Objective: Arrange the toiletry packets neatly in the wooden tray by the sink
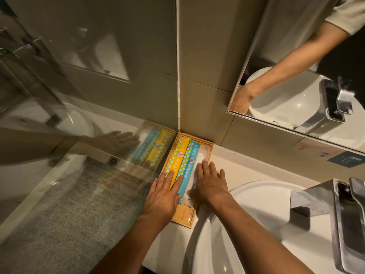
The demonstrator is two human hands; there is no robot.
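Observation:
A wooden tray (210, 145) lies in the corner of the white counter, left of the sink. Three long packets lie side by side inside it: a yellow packet (176, 157), a blue packet (189, 161) and a clear white packet (201, 155). My left hand (164, 196) rests flat on the near ends of the yellow and blue packets, fingers spread. My right hand (209, 182) lies flat on the white packet and the tray's right rim. Neither hand grips anything. The near ends of the packets are hidden under my hands.
A white round sink (256, 204) sits right of the tray, with a chrome tap (343, 210) at the far right. A glass shower panel (79, 175) borders the counter on the left and reflects the tray. A mirror (296, 76) hangs on the wall above.

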